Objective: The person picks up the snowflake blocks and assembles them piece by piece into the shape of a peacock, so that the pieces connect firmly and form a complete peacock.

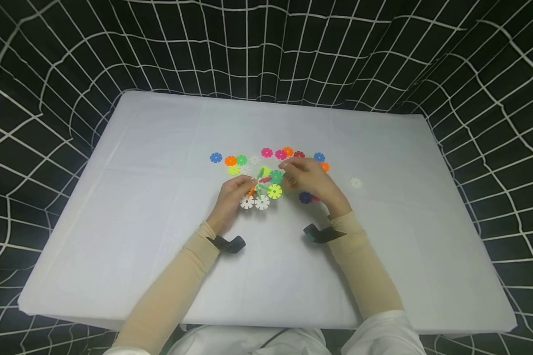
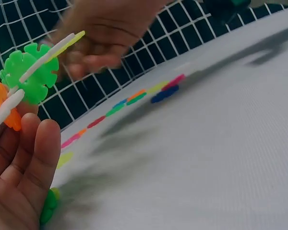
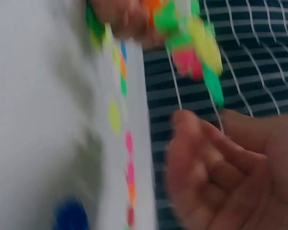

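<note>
My left hand [image 1: 230,199] grips a joined cluster of slotted plastic snowflake discs [image 1: 262,202] above the table. White, yellow, green, orange and pink discs stand out from it at different angles. In the left wrist view, an orange disc [image 2: 8,106] is by the fingertips and a green disc [image 2: 32,74] is farther out. My right hand [image 1: 313,180] hovers just right of the cluster, fingers loosely bent, with no disc visible in it. A teal disc [image 3: 213,86] ends close to its thumb in the blurred right wrist view; contact is unclear.
Loose discs lie in a rough band beyond the hands, including a blue disc [image 1: 215,158] at left and a pink disc [image 1: 267,153]. A dark blue disc [image 1: 305,197] lies beneath the right hand. One white disc [image 1: 356,183] sits apart at right on the white-covered table [image 1: 129,236].
</note>
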`<state>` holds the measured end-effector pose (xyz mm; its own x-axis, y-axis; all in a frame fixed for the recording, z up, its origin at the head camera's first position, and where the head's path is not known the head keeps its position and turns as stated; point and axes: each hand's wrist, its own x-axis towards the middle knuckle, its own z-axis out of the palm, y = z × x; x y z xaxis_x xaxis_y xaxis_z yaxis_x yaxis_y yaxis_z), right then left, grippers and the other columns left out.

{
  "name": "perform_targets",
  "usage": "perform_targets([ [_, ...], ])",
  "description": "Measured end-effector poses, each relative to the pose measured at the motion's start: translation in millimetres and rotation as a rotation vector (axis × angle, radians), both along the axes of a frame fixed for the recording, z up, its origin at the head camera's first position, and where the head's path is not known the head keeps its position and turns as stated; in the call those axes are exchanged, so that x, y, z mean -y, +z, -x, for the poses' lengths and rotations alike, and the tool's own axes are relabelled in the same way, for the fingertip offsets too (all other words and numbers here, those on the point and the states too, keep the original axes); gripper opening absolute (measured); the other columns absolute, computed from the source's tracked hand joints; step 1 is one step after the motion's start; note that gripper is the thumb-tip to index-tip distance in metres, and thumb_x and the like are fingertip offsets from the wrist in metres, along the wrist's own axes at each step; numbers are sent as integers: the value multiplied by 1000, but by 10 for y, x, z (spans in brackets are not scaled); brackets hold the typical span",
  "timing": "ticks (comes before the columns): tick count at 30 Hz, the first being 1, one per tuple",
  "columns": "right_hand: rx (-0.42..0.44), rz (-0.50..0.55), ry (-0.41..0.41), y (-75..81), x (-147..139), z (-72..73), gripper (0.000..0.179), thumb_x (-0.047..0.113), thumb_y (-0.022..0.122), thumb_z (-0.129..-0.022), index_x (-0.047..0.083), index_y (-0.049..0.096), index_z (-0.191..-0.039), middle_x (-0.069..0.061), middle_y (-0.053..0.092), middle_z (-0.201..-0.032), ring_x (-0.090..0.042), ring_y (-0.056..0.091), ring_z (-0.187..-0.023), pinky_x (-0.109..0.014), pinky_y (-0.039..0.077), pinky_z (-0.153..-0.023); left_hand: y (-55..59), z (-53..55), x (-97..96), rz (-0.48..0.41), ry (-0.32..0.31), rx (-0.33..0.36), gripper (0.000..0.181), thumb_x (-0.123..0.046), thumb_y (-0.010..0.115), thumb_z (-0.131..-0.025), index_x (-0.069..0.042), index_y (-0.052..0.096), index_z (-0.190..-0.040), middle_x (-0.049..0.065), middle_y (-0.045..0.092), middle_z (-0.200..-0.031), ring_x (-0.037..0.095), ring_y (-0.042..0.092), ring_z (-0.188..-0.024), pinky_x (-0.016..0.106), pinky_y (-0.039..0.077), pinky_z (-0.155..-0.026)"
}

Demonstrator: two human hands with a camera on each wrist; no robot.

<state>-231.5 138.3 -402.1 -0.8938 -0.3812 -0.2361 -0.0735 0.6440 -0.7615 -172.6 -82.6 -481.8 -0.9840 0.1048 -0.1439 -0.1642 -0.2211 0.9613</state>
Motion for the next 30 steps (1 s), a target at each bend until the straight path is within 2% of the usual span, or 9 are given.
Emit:
perform_targets([
  [2, -5, -114, 37, 4, -120, 32, 30, 27, 57, -102, 8, 67, -124, -12, 69, -109, -25, 65, -91, -38, 59, -83, 9, 1, 0, 8, 12, 5, 21, -23, 62, -99, -5, 68, -107, -2, 64, -98, 11, 55, -94, 20, 47, -81],
  [6, 20, -374, 173, -5, -310, 57, 29, 15, 63, -94, 9, 67, -122, -11, 66, -112, -27, 57, -100, -42, 55, -88, 18, 3, 6, 14, 19, 9, 21, -24, 62, -99, -6, 68, -107, -1, 63, -100, 12, 54, -97, 22, 46, -85],
  [9, 47, -479, 244, -42, -368, 62, 35, 9, 65, -87, 8, 65, -123, -11, 64, -111, -27, 54, -105, -43, 53, -91, 21, 2, 8, 5, 19, 8, 18, -23, 61, -99, -7, 68, -106, -1, 62, -101, 12, 53, -99, 23, 45, -87],
  [11, 30, -496, 244, -76, -367, 62, 35, 9, 65, -87, 8, 63, -122, -11, 62, -110, -28, 52, -106, -44, 52, -92, 18, 3, 8, -5, 13, 9, 17, -22, 61, -100, -8, 68, -104, -1, 61, -100, 12, 53, -98, 22, 45, -85],
  [15, -42, -446, 207, -131, -311, 62, 32, 10, 65, -89, 8, 65, -122, -13, 62, -116, -29, 53, -110, -47, 51, -97, 7, -2, 1, -22, -11, 8, 14, -22, 60, -100, -9, 67, -102, -2, 60, -99, 12, 53, -96, 20, 46, -81],
  [18, -55, -406, 184, -160, -261, 70, 31, 10, 66, -90, 9, 65, -121, -13, 61, -121, -29, 54, -112, -49, 52, -99, -3, -7, 1, -23, -30, 1, 14, -21, 60, -100, -8, 66, -101, -1, 60, -98, 12, 53, -94, 19, 46, -77],
  [21, -52, -348, 155, -185, -233, 90, 26, 13, 66, -92, 11, 62, -117, -10, 63, -120, -28, 56, -106, -47, 56, -93, -10, -12, 3, -8, -37, -5, 15, -21, 61, -100, -8, 66, -101, -1, 60, -95, 12, 53, -92, 19, 46, -76],
  [26, -67, -103, 28, -155, -178, 117, 23, 15, 65, -97, 10, 63, -119, -11, 66, -113, -26, 61, -101, -43, 56, -92, -24, -12, 8, 21, -66, -13, 14, -21, 61, -99, -9, 67, -100, -2, 62, -91, 12, 55, -89, 21, 46, -79],
  [30, -22, 98, -61, -60, -93, 86, 29, 15, 65, -98, 11, 66, -127, -13, 70, -113, -27, 67, -99, -40, 56, -94, -30, -2, 9, 40, -107, -31, 12, -20, 61, -99, -10, 68, -99, -3, 64, -89, 12, 57, -85, 22, 47, -76],
])
